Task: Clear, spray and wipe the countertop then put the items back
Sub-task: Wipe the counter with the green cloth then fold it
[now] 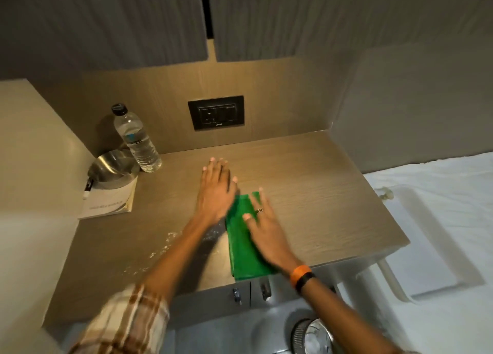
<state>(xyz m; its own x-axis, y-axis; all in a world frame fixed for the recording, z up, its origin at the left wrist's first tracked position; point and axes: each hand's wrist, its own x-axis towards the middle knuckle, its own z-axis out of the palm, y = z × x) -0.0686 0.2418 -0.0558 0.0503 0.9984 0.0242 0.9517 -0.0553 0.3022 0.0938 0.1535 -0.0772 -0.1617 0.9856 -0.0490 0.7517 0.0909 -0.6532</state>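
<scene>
A folded green cloth [241, 244] lies on the wooden countertop [320, 201], reaching its front edge. My right hand [264, 225] rests flat on the cloth, fingers spread, a ring on one finger. My left hand [216, 191] lies flat and open on the bare countertop, its edge touching the cloth's far left corner. In the back left corner stand a clear water bottle [137, 140] with a black cap and a steel bowl [113, 167], the bowl sitting partly on a white booklet [109, 201]. Wet droplets [160, 249] speckle the countertop to the left of my left forearm.
A dark socket plate [216, 112] is set in the back panel. Cupboard doors hang above. Two cabinet knobs [250, 293] show under the front edge. A white bed [440, 220] lies to the right, and a round metal object [314, 337] sits on the floor.
</scene>
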